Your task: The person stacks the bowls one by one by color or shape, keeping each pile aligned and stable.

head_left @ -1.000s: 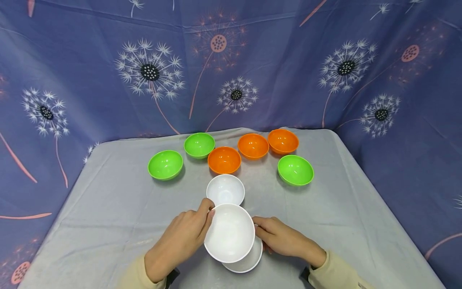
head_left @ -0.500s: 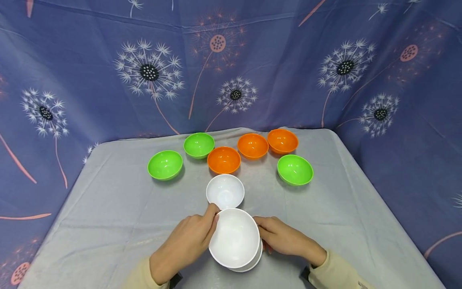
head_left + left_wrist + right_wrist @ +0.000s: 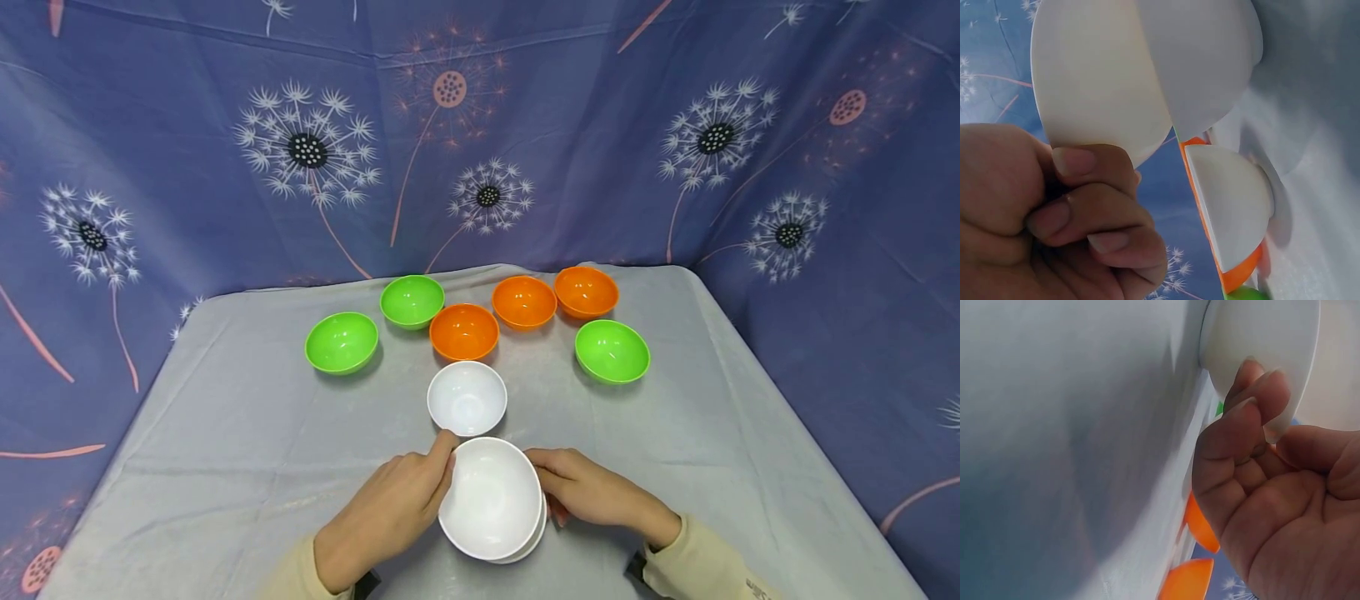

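My left hand [image 3: 397, 508] pinches the rim of a white bowl [image 3: 491, 500], thumb inside and fingers curled beneath. This bowl overlaps a second white bowl [image 3: 528, 546] under it, of which only a crescent shows at the lower right in the head view. My right hand [image 3: 588, 492] grips the right rim of that lower bowl; the right wrist view shows fingers on the outer wall of the lower bowl [image 3: 1266, 337] and the thumb at its rim. The left wrist view has the upper bowl [image 3: 1091, 75] close over the lower one. Just beyond stands a third white bowl [image 3: 467, 400].
Behind the white bowls sit orange bowls, one in the middle [image 3: 464, 332] and two [image 3: 524, 303] further right. Green bowls stand at the left [image 3: 342, 343], back [image 3: 412, 302] and right [image 3: 612, 352]. A grey cloth [image 3: 225, 433] covers the table; a dandelion-print curtain [image 3: 585, 167] hangs around it.
My left hand has brought the upper white bowl right and toward me, so it covers more of the lower bowl. My right hand has stayed almost in place.
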`<state>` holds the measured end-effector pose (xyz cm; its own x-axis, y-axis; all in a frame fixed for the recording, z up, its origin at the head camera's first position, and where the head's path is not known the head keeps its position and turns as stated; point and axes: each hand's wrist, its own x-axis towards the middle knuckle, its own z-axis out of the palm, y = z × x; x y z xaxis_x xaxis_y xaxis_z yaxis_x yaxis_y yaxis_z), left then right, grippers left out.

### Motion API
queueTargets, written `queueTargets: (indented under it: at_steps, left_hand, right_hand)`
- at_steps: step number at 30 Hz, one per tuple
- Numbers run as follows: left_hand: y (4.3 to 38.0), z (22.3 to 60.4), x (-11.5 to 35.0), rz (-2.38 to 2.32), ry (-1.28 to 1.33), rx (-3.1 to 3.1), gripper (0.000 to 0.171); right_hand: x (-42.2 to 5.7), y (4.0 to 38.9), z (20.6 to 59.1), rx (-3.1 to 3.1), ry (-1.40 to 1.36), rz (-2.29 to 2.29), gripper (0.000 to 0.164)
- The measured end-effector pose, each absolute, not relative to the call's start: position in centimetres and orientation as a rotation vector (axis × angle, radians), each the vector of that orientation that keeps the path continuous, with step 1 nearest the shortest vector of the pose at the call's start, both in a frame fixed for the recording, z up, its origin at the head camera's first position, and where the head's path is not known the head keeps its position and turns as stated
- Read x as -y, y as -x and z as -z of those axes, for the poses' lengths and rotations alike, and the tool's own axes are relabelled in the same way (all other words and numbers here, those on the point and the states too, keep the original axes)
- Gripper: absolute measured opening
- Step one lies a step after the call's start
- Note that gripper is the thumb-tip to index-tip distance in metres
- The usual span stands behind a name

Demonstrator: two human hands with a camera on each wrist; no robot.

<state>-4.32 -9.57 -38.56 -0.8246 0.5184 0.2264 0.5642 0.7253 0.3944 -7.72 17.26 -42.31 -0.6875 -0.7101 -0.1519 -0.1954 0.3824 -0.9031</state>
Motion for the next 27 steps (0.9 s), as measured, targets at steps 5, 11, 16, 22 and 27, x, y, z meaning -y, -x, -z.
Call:
queueTargets:
  at_steps: [5,11,16,22,27]
  left_hand:
    - [4.34,38.6,9.57,0.713,0.912,2.837,0.006]
    - [4.32,38.6,9.62,0.75,0.933,2.879,0.007]
    - [4.32,38.6,9.67,0.768,0.955,2.899,0.005]
    - [4.31,38.59,9.65,0.779,0.977,2.921,0.005]
    - [4.31,38.8,9.57,0.792,0.973,2.954,0.005]
  right_hand:
    - [-17.28,7.71,42.21,-2.097,0.765,1.291,0.018]
    - [-17.35,7.85,42.24,-2.061,0.769,1.307,0.021]
    - [-17.35,7.94,42.28,-2.055,0.776,1.306,0.023]
    - [-17.33,7.89,42.04,-2.045,0.761,1.313,0.025]
    - [-17.32,7.85,41.95,-2.031,0.759,1.319,0.026]
